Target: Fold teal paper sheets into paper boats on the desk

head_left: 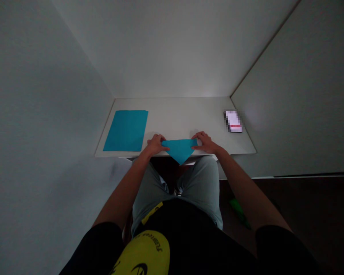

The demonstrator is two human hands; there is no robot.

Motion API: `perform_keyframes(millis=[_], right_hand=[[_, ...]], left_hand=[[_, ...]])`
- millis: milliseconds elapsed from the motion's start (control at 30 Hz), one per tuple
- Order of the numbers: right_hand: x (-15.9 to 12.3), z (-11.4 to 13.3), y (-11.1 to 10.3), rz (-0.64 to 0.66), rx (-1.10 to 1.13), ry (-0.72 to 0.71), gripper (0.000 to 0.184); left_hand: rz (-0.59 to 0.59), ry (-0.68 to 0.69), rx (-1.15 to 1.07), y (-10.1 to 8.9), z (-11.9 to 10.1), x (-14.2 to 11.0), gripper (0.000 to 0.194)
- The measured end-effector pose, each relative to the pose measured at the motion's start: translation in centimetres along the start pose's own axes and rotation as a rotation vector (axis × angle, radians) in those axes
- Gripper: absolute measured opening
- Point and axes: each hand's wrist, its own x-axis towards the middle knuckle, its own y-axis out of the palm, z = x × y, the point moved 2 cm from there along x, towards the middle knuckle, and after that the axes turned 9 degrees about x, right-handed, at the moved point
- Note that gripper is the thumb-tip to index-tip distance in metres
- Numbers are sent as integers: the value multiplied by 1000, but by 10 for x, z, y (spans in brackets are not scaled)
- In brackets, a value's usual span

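Right now both hands are down on the white surface (177, 114), pressing on a blue paper folded into a triangle (180, 149) at the near edge. That folded paper has its long straight edge running left to right on the surface, and its point aims back toward the person, hanging just past the near edge over the lap. The left hand (155, 144) sits on the triangle's left corner, fingers spread flat and pressed onto the paper rather than curled around it. The right hand (204, 142) mirrors it on the right corner, fingers likewise laid flat on the paper, touching it. So neither hand is gripping; both are open and pinning the sheet down.

Over at the left, a flat rectangular sheet of blue paper (126, 130) lies unfolded, just beside the left hand but not touching it. Far right, well apart from the hands, a small phone-like object (234, 121) rests near the corner, too blurred to make out. Pale walls close in the surface on three sides.
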Motion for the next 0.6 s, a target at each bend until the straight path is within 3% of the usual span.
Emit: perform_keyframes(millis=[300,467,600], right_hand=[[-4,-2,5,-49,96,-19,63],[-7,7,7,-77,132,-107,33],[-9,18,4,-61,238,-168,28]], left_hand=[[4,-1,7,4,4,5,49],[-38,8,-25,7,4,1,50],[-81,-21,-51,5,0,-4,61]])
